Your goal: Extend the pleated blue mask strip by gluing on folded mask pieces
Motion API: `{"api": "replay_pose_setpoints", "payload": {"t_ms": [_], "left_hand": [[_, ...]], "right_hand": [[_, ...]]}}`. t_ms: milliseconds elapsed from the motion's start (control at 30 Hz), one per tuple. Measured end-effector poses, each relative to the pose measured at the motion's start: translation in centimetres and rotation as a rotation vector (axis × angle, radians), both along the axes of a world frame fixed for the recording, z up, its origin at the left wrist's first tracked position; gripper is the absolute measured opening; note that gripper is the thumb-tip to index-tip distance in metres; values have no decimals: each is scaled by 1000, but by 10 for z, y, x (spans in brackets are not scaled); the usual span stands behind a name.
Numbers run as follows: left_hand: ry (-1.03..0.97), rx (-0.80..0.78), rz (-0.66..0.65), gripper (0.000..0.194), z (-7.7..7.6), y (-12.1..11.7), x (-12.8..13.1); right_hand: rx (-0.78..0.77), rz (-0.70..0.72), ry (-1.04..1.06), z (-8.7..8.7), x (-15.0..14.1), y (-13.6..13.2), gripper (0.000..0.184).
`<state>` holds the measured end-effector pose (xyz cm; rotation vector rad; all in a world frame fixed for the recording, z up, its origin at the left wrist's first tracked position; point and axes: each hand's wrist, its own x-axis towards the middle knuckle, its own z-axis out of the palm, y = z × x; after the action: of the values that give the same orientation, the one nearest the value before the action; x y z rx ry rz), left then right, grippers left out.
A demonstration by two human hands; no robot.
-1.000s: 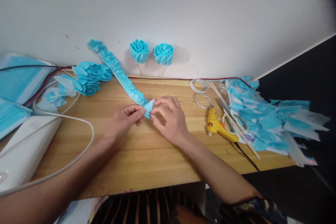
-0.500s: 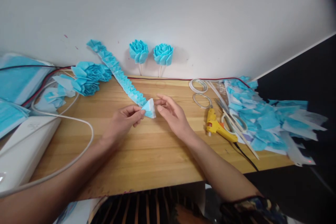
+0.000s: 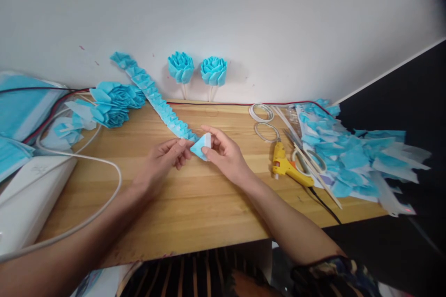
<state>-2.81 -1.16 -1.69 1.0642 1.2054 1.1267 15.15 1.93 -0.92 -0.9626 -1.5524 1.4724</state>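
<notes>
A long strip of folded blue paper petals [image 3: 153, 97] runs from the wall down to the middle of the wooden table [image 3: 195, 204]. At its near end sits a small folded blue and white piece [image 3: 201, 146]. My left hand [image 3: 163, 162] pinches that end of the strip from the left. My right hand [image 3: 225, 154] grips the folded piece between thumb and fingers from the right. Both hands rest low over the table top.
Two blue paper flowers on sticks [image 3: 197, 70] lean on the wall. More flowers [image 3: 111, 102] lie at the left by a white cable [image 3: 87, 155] and a white device [image 3: 24, 199]. At the right are a yellow glue gun [image 3: 287, 167], scissors [image 3: 306, 158], tape rings [image 3: 263, 120] and cut blue pieces [image 3: 351, 153].
My right hand let go and opened half a second ago, and now it has closed on the folded piece again. The left hand stayed in place.
</notes>
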Motion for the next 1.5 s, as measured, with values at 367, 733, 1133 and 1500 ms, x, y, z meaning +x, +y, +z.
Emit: {"api": "replay_pose_setpoints", "payload": {"t_ms": [367,733,1133,1500], "left_hand": [[31,-2,-47,31,-1,-1,0],[151,23,-66,28,4,-2,0],[193,51,-163,22,7,-4,2],[-192,-134,-20,30,4,2,-2]], "right_hand": [[-7,-3,24,1,-1,0,50],[-16,21,26,0,-2,-3,48],[20,-66,47,1,3,1,44],[266,-103,-62,0,8,4,31]]}}
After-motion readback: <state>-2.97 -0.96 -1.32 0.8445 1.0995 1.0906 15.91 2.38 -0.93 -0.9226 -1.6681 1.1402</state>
